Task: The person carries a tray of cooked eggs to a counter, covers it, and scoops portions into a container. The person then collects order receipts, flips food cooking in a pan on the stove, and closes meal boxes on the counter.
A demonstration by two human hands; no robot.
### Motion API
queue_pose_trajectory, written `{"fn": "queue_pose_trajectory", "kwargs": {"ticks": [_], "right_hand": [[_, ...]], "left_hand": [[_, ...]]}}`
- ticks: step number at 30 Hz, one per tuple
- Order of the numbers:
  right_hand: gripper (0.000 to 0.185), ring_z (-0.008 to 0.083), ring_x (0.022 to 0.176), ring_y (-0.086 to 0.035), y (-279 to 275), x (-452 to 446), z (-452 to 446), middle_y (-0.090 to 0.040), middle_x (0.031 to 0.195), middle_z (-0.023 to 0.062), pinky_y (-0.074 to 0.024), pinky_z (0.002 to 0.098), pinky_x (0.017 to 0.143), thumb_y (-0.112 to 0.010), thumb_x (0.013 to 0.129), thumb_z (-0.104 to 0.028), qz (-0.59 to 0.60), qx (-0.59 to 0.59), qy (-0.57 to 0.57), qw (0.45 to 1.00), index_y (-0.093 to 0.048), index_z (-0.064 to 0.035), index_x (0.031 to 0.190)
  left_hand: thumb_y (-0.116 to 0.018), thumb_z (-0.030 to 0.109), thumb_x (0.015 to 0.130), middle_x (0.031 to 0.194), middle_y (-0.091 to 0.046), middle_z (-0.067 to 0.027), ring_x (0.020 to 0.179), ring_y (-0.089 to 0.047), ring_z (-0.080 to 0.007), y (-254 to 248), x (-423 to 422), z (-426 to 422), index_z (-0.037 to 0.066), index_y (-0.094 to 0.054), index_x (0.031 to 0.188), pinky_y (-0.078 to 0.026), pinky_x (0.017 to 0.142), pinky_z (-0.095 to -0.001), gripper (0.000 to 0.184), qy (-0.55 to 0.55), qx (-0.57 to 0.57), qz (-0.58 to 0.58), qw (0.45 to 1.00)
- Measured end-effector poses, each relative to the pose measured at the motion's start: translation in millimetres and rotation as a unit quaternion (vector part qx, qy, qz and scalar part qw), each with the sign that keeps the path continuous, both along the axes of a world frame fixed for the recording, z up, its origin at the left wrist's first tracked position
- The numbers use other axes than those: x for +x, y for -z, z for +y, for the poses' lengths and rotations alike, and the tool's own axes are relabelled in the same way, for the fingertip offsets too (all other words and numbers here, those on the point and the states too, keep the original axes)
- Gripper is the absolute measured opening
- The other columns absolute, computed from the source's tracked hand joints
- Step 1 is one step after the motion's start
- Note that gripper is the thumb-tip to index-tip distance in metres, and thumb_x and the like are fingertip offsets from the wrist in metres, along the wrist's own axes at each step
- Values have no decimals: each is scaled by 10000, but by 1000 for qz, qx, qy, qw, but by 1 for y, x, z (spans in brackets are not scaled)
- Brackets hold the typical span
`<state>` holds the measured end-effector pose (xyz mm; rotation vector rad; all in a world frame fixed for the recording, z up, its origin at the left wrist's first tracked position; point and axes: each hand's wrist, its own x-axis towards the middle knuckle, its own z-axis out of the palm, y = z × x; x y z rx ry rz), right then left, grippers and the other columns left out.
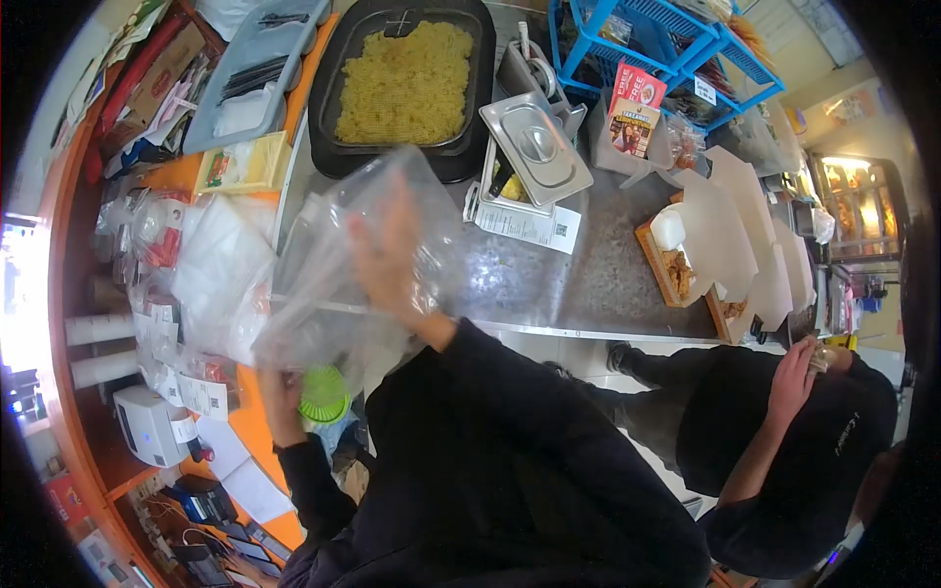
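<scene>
A clear plastic bag (328,235) spreads in front of me above the counter's left part, blurred by motion. My right hand (387,260) is inside or behind the film, its fingers stretched upward and apart. Low on the left, my left hand (278,392) grips the bag's lower edge; its fingertips are partly hidden by the plastic. Beyond the bag stands a black roasting pan (323,137) of yellow rice-like food (407,83). A steel container with a tilted lid (539,147) is to its right, above a printed receipt (529,227).
At right, open takeaway boxes (725,225) hold fried food and a white tub (668,227). A co-worker (784,441) in black stands nearby, hands together. Blue baskets (627,44) stand at the back. Stacked plastic bags (221,279) and a cutlery tray (250,122) lie left; a green basket (323,394) sits below.
</scene>
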<state>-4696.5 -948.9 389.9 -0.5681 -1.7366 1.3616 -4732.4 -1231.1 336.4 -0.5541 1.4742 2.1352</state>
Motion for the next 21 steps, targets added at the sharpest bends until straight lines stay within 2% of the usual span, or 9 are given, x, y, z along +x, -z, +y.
{"fn": "queue_pose_trajectory", "kwargs": {"ticks": [2, 6, 8, 9, 12, 14, 16, 18, 21], "right_hand": [[692, 479, 1321, -180, 23, -39, -1, -228, 1456, 250, -142, 623, 1040, -486, 892, -423, -235, -2, -115, 965, -260, -30, 1415], [578, 488, 1225, -305, 47, -56, 2, -298, 1395, 277, -230, 683, 957, -430, 902, -443, -456, 127, -111, 874, -429, -69, 1343], [554, 525, 1237, -272, 64, -68, -1, -259, 1430, 265, -171, 716, 964, -409, 901, -479, -442, 191, -81, 873, -458, -137, 1334], [544, 544, 1243, -256, 74, -70, -4, -240, 1448, 259, -141, 732, 968, -399, 900, -496, -435, 225, -72, 869, -473, -171, 1330], [584, 519, 1279, -238, 93, -69, -14, -232, 1458, 245, -75, 755, 968, -423, 872, -567, -387, 224, -21, 894, -471, -210, 1332], [630, 505, 1299, -224, 78, -57, -9, -221, 1464, 243, -54, 759, 970, -451, 843, -608, -405, 240, -54, 881, -466, -215, 1336], [661, 489, 1315, -219, 72, -35, 1, -235, 1466, 226, -24, 770, 962, -479, 830, -596, -424, 273, -101, 858, -416, -219, 1369], [700, 472, 1325, -223, 71, -1, 6, -274, 1466, 193, 16, 788, 944, -509, 831, -533, -442, 321, -163, 821, -322, -222, 1431], [772, 472, 1280, -297, 53, 37, 10, -351, 1385, 245, -51, 743, 997, -652, 723, -479, -494, 457, -136, 727, -389, -205, 1396]], "left_hand": [[-656, 120, 836, 730, -527, -33, 613, -512, -151, 18, 10, 12, 5, -515, 1037, -476, 646, -270, 271, 19, -244, 226, 943], [-688, 220, 820, 789, -564, -76, 692, -562, -245, 18, 63, 60, 19, -533, 1059, -462, 696, -393, 349, 13, -531, 540, 653], [-728, 229, 759, 908, -578, -129, 798, -551, -305, -13, 91, 68, 35, -525, 1020, -424, 764, -464, 384, -46, -486, 598, 635], [-706, 188, 751, 894, -554, -155, 819, -535, -327, 10, 95, 56, 19, -524, 978, -418, 772, -459, 337, 137, -310, 631, 698], [-623, 143, 765, 873, -510, -164, 878, -499, -359, 1, 80, 101, 26, -524, 883, -398, 816, -453, 194, 438, -189, 638, 605], [-557, 140, 800, 867, -526, -137, 877, -515, -346, 35, 27, 139, 57, -524, 861, -404, 810, -459, 109, 341, -320, 642, 608], [-490, 75, 859, 985, -564, -176, 920, -533, -340, 30, -36, 154, 0, -558, 903, -348, 941, -486, 111, 302, -447, 680, 496], [-510, 87, 864, 1017, -575, -182, 944, -552, -340, 15, -103, 145, 3, -570, 915, -391, 917, -446, 115, 542, -588, 515, 309], [-647, 219, 773, 1027, -590, -211, 983, -570, -346, 28, -184, 76, -16, -582, 1012, -443, 845, -428, 341, 494, -532, 417, 546]]}}
